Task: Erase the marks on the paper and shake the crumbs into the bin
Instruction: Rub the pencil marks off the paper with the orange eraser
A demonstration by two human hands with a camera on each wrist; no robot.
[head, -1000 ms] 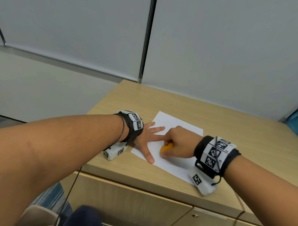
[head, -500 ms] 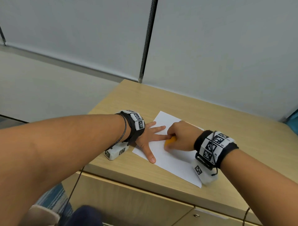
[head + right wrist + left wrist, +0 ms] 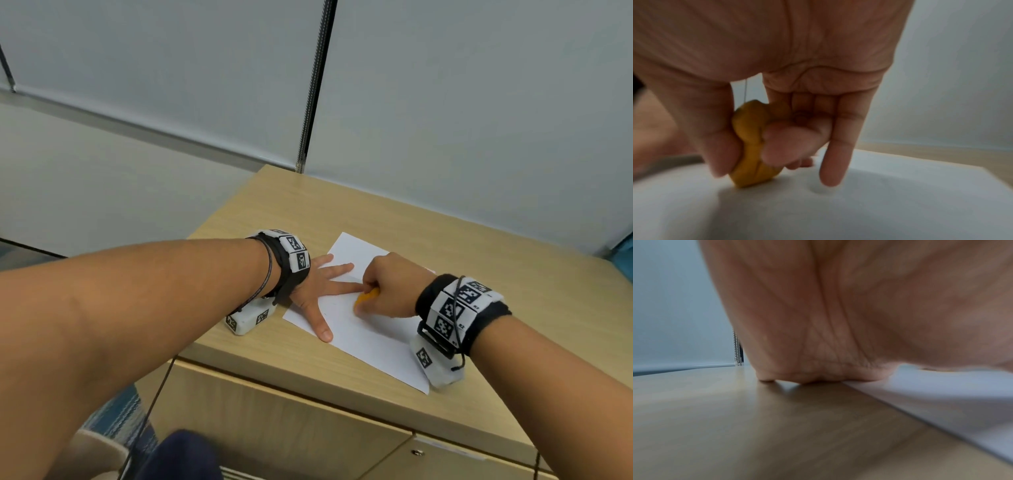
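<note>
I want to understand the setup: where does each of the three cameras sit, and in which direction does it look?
Head: worn on the head, looks down at the wooden cabinet top; both forearms show.
Left wrist: low under the left hand, facing the wall.
Right wrist: under the right hand, looking at the yellow eraser.
All three share the white paper.

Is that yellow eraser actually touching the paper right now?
Touching. In the right wrist view, the eraser, pinched by the right hand, has its lower edge meeting the paper with no gap visible.
</note>
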